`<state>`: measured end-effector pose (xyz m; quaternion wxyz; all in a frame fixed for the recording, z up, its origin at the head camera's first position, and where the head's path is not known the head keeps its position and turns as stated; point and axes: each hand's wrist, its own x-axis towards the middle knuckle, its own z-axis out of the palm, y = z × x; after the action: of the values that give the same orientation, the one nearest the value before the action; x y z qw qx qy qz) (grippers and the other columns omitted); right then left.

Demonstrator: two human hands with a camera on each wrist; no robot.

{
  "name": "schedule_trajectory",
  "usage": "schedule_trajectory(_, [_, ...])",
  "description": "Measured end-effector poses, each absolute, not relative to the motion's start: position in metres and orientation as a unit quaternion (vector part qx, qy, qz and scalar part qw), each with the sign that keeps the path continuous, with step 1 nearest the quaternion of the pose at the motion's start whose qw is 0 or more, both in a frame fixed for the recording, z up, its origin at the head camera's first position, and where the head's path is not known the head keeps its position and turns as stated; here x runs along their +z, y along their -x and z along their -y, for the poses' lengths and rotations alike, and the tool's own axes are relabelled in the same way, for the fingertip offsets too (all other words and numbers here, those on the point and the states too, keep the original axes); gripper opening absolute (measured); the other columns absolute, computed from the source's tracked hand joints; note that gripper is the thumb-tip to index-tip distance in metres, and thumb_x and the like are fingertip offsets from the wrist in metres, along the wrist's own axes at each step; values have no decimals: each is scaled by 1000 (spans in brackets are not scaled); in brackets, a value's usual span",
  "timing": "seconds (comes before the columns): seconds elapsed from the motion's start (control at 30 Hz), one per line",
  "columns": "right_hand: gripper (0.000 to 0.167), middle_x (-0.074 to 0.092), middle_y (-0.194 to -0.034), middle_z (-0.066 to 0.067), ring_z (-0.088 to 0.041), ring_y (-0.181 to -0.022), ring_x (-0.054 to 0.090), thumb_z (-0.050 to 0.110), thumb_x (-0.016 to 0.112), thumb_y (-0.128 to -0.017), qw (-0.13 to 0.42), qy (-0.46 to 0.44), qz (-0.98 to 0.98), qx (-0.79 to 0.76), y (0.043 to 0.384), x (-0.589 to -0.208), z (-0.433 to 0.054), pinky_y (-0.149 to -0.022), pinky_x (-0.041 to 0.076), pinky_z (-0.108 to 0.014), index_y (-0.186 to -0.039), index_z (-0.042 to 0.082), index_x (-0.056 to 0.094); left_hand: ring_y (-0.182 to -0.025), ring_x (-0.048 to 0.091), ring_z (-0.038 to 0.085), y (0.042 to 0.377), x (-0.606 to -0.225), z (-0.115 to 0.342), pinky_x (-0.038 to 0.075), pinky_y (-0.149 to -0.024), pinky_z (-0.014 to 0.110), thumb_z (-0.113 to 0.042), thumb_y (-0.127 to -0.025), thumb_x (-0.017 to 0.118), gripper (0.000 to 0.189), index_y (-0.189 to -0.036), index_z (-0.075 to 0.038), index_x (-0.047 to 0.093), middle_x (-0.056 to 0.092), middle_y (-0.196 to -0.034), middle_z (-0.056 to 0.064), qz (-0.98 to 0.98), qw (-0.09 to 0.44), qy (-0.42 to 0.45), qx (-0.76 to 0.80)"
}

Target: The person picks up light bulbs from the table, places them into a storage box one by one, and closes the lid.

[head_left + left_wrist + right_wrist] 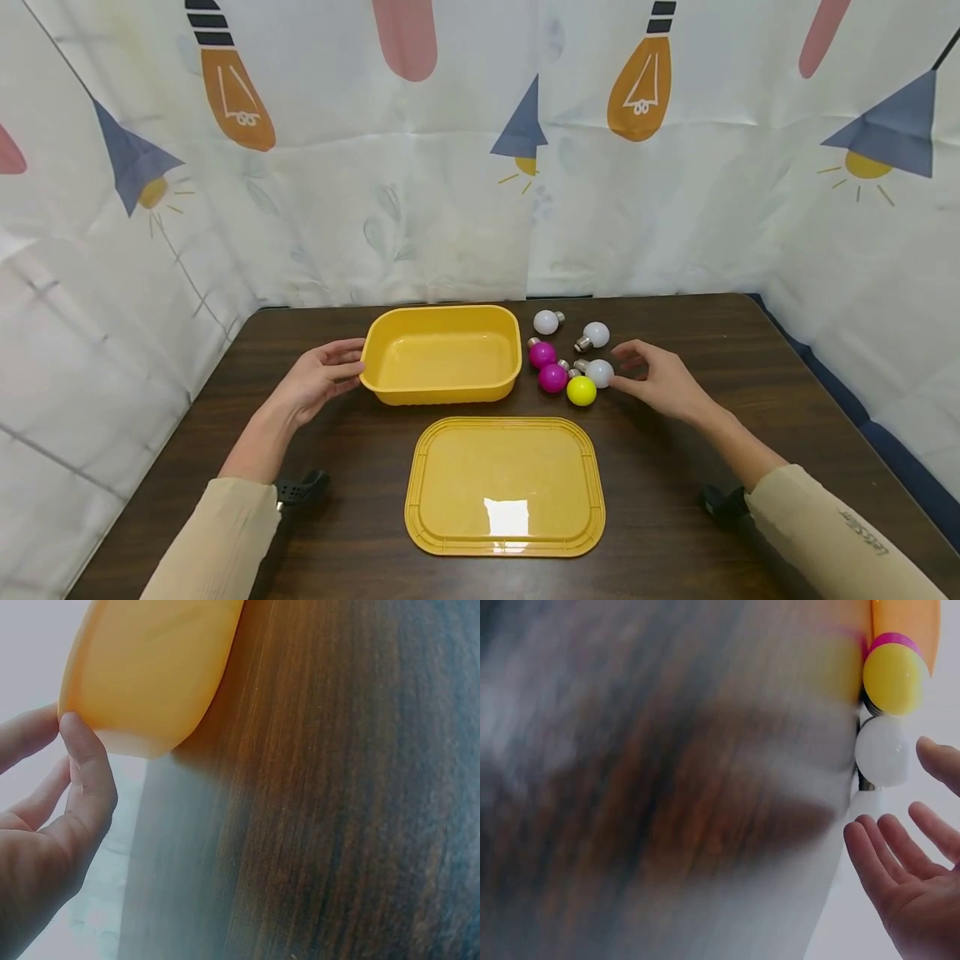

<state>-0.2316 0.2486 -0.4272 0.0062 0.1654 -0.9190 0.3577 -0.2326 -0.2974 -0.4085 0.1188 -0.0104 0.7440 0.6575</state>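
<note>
My left hand [318, 379] touches the left end of a yellow plastic container [442, 394] with its fingertips. In the left wrist view, thumb and fingertips meet the container [150, 675] right at its rim. My right hand [660, 379] hovers at the right of several light bulbs, thumb and fingers apart and nothing between them. Nearest to it is a white bulb [600, 373], its dome close to the thumb; a yellow bulb [581, 391] lies just in front. Two magenta bulbs [553, 378] lie left of these. The right wrist view shows the white bulb [883, 751] beyond the fingertips.
A flat yellow tray or lid [506, 492] lies in front of the container on the dark wooden table [337, 525]. Two more white bulbs [546, 322] lie toward the back edge. A patterned white curtain [450, 192] surrounds the table's back and sides.
</note>
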Motion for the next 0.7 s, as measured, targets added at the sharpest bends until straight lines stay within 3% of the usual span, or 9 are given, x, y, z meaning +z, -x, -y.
schedule_trajectory(0.7, [51,65,-124,-17,-35,-114,62,32,81,-92,-6,-131,922,365,231,-427,-232,-94,52,-54,-129,3,61,-103,67,13,232,-408,296,55,-94,29,-16,-101,69,65,-155,2,38,60,-123,5,-743,118,10,658])
